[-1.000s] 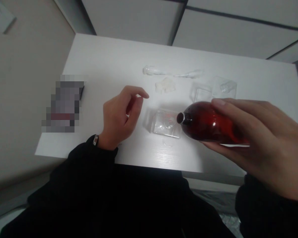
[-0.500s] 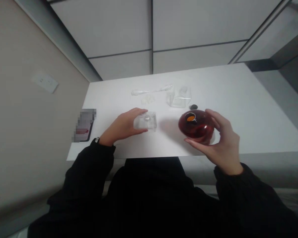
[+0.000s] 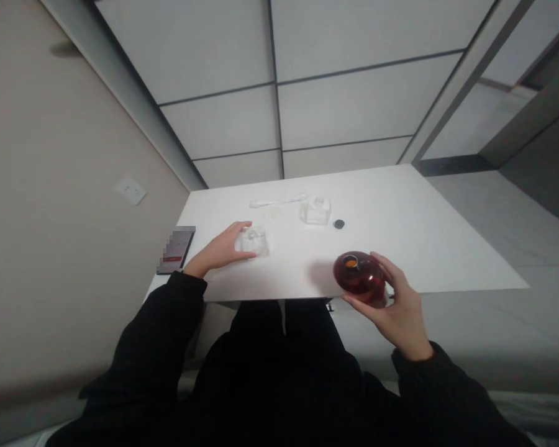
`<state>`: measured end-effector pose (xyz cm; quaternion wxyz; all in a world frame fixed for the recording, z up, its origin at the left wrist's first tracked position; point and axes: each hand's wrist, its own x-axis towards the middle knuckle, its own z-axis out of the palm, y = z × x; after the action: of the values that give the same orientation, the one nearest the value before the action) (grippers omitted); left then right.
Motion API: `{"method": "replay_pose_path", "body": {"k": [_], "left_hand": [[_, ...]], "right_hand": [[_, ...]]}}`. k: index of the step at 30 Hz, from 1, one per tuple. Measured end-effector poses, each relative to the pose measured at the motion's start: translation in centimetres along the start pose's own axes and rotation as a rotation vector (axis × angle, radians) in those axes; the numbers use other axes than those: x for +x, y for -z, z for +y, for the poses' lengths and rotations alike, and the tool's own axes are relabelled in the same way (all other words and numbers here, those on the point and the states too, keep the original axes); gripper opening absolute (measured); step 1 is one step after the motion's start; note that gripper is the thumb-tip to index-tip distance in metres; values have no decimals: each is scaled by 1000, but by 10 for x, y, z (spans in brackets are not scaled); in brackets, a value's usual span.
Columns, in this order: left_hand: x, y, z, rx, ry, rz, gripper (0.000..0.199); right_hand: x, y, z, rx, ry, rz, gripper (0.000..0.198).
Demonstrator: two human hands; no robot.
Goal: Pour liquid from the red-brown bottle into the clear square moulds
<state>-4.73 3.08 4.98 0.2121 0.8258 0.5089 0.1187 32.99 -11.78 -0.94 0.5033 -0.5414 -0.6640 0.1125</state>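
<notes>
My left hand (image 3: 218, 250) grips a small clear square container (image 3: 259, 242) from its left side, thumb and fingers on opposite faces. The container rests on the white table (image 3: 428, 248). In my right hand (image 3: 398, 307) is a rounded dark red bottle (image 3: 366, 279), tilted, with its neck uncovered and an orange spot showing in the mouth. This bottle is close to the table's front edge; whether its base touches the tabletop I cannot tell. A dark round cap (image 3: 339, 224) lies behind the bottle.
Further back stands another clear square container (image 3: 317, 212). Left of it lie a long clear plastic-looking strip (image 3: 276, 201) and a faint pale patch (image 3: 274, 213). A phone (image 3: 177, 249) lies at the left edge, near the wall with a socket (image 3: 131, 190). Cabinet panels (image 3: 237, 124) rise behind.
The view has tilted upward. My right hand has drawn the red bottle toward the front edge, away from the cap. My left hand and its container have shifted slightly left.
</notes>
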Motion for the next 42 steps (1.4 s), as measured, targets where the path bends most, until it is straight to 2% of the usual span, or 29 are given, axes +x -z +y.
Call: {"method": "replay_pose_path", "body": {"k": [3,6,9,12,16,21,26,31,36,42], "left_hand": [[23,11,19,23,-19,12,96],[69,14,51,156,-97,-41,91],[126,3,82,321,-140,-216,96],[173,-15,101,331,-160,-259,103],[200,-31,106,332,-170,-279,105],[181,-26,93,350,-155,-287,99],[135,-11,77,377,-119,-312,98],[92,-1,69,412,-146,-278,96],[62,-1,64,468,-176,-190,95],[40,-9,56,440,-161,-145,100]], "right_hand": [[-3,1,3,13,-15,10,82],[-3,2,6,-4,-10,1,83],[-1,2,7,-3,-29,24,82],[0,2,7,35,-82,63,82],[2,0,9,98,-159,93,86],[5,-7,12,147,-166,69,88],[5,-17,11,160,-163,24,87],[4,-24,6,149,-122,8,86],[6,-31,0,137,-101,-11,86],[16,-40,-3,110,-76,-37,87]]}}
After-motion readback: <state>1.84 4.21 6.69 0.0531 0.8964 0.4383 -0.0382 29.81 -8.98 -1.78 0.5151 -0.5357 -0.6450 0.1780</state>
